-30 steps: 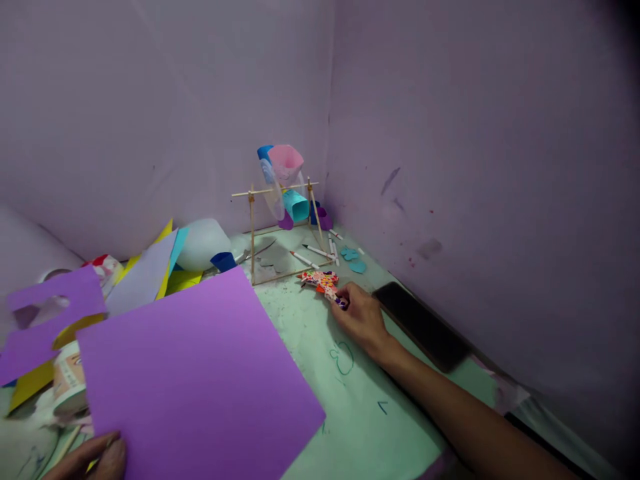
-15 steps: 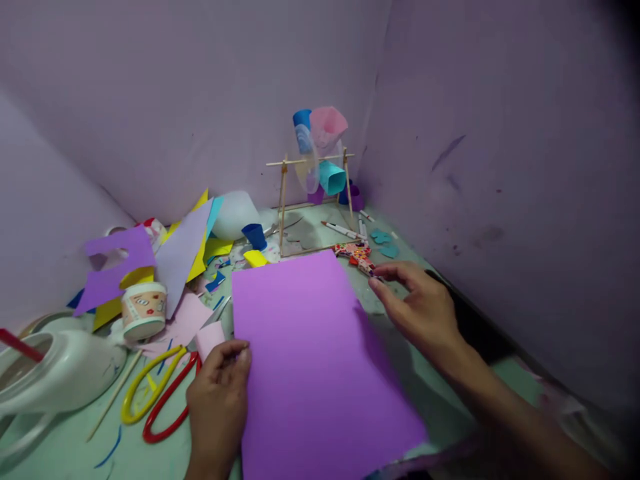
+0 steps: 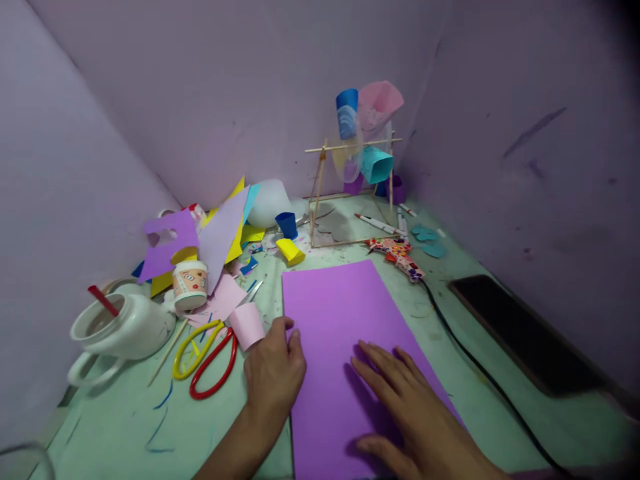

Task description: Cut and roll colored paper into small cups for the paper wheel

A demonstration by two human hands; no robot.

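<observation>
"While the purple sheet [image 3: 340, 320] is lying flat on the counter [image 3: 100, 427], what are the two hands doing?"

"The left hand [image 3: 274, 370] is resting at the sheet's left edge, its fingers curling in. I'm not managing to tell whether they are pinching the paper or only pressing it. The right hand [image 3: 407, 407] is lying over the lower right part, fingers spreading open and holding nothing; whether the palm is touching isn't showing."

"So how is one handling this step well?"

"To my mind, by letting the left hand be the anchor, pressing close to the edge without lifting it, so the sheet isn't buckling. The right is serving best by being flat and loose, spreading the pressure evenly; fingertips that are digging in are probably denting the surface."

"And what is crowding the paper?"

"A curled pink paper piece [image 3: 247, 327] is sitting just beside the left hand, and the scissors [image 3: 221, 325] are lying past it, so a wrist drifting that way is risking a knock. Off the far right corner, a flower-patterned glue gun [image 3: 400, 257] is lying on its side, its black cord [image 3: 465, 360] running down beside the sheet. I'm thinking that swinging the paper rightward is inviting a snag."

"Is anything standing beyond the far edge?"

"Yes, a stick frame [image 3: 323, 160] is standing back there, so I'm favouring small, slow adjustments over pushing the sheet forward."
</observation>
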